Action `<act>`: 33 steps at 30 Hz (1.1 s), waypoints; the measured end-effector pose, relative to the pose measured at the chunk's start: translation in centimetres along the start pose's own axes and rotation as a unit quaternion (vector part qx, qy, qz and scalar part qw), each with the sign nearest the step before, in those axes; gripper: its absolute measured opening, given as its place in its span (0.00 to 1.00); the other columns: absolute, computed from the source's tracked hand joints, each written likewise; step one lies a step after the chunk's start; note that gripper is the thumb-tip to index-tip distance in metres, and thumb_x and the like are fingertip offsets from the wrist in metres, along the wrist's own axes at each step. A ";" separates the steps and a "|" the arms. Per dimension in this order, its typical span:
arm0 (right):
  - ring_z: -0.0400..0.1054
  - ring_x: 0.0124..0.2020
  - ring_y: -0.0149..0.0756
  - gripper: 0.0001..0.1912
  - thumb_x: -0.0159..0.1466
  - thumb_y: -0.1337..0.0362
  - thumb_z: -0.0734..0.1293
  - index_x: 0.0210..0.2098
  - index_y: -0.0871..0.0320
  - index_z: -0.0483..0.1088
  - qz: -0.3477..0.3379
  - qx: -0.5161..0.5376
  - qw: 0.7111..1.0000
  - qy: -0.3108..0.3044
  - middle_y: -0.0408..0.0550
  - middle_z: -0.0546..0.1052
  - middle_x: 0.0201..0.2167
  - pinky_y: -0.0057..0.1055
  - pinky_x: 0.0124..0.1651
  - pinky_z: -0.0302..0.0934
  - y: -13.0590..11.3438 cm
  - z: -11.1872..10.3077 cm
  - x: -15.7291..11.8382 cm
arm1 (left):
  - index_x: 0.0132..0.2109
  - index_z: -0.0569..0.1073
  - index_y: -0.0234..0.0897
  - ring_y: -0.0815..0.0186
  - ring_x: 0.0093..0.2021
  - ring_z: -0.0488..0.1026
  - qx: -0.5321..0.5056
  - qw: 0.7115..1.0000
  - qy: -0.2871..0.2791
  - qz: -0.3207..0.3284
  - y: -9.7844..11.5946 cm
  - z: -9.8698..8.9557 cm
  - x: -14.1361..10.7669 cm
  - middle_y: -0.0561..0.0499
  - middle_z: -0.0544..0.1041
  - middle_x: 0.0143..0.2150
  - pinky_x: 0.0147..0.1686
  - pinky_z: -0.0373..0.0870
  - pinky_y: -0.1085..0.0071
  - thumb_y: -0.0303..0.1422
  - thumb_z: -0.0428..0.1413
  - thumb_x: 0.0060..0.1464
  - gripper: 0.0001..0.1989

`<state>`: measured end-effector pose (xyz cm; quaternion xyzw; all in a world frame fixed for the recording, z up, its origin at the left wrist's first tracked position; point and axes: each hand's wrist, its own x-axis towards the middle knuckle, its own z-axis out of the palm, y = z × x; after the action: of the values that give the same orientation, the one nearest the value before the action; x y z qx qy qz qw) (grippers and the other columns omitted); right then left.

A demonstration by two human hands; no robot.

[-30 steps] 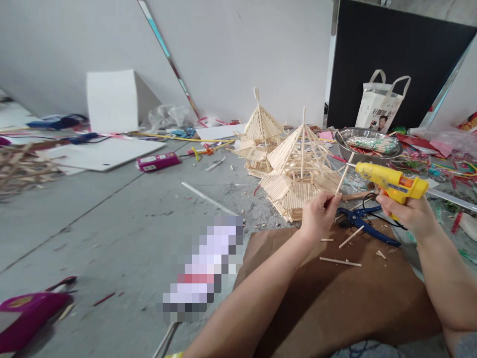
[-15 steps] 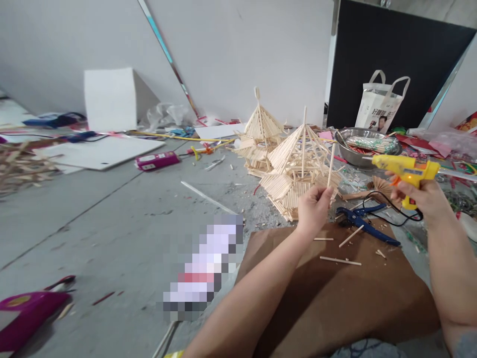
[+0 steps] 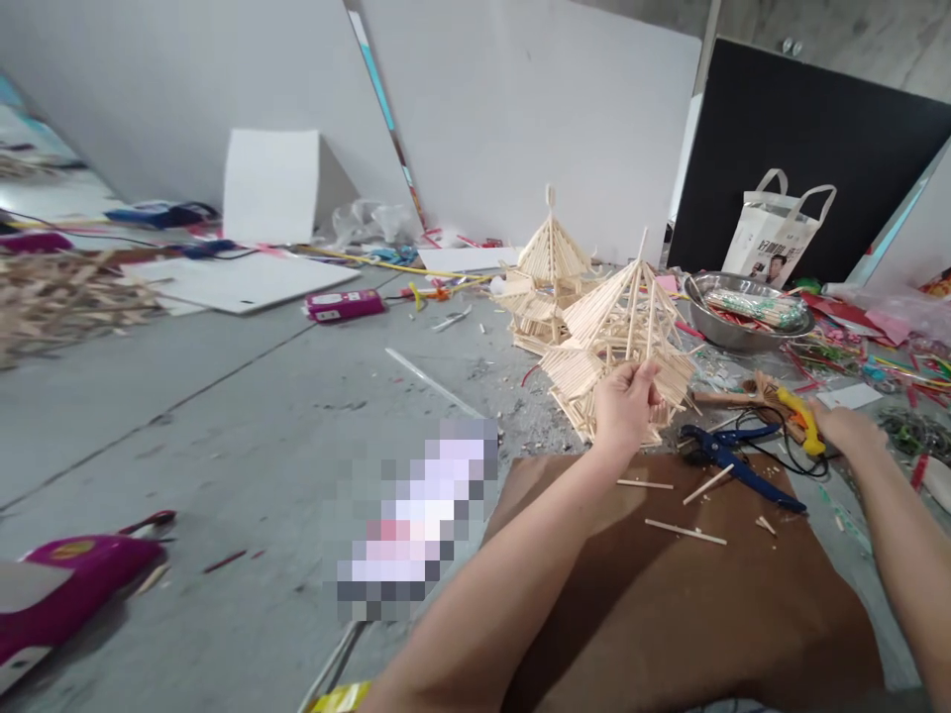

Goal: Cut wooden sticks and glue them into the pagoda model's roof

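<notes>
My left hand [image 3: 625, 401] pinches a thin wooden stick [image 3: 651, 332], which stands upright against the front of a stick-built pavilion [image 3: 605, 302] with a pointed roof. Behind it to the left is a second stick pavilion [image 3: 550, 253]. Low at the right, my right hand [image 3: 845, 424] is at the handle of the yellow glue gun [image 3: 802, 416]; the fingers are mostly hidden. Blue-handled cutters [image 3: 750, 470] lie between my hands, partly on a brown board [image 3: 690, 604]. Several short sticks [image 3: 685, 532] lie on that board.
A metal bowl [image 3: 743, 327] with packed sticks stands at the back right, before a white bag [image 3: 773, 233]. Purple packages [image 3: 346, 305] and a pixelated object [image 3: 420, 515] lie on the floor at left. A stick pile [image 3: 74, 302] is farther left.
My left hand has brought the stick against the pavilion's roof. My right hand has lowered the glue gun from its raised position toward the floor. The view has shifted slightly left.
</notes>
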<state>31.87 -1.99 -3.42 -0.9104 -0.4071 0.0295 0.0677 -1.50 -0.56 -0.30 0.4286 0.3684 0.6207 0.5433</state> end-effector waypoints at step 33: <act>0.43 0.08 0.19 0.11 0.51 0.61 0.69 0.21 0.61 0.65 -0.343 0.483 0.784 -0.186 0.33 0.56 0.06 0.22 0.13 0.35 -24.2 -9.5 -11.5 | 0.24 0.64 0.34 0.79 0.12 0.54 0.015 0.998 0.038 0.036 0.1 -0.1 -0.1 0.59 0.63 0.13 0.13 0.51 0.80 0.42 0.53 0.47 0.15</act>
<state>7.41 4.42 9.54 -0.5359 -0.6296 0.3660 0.4270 -1.65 -0.70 -0.28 0.4258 0.3824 0.6504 0.4994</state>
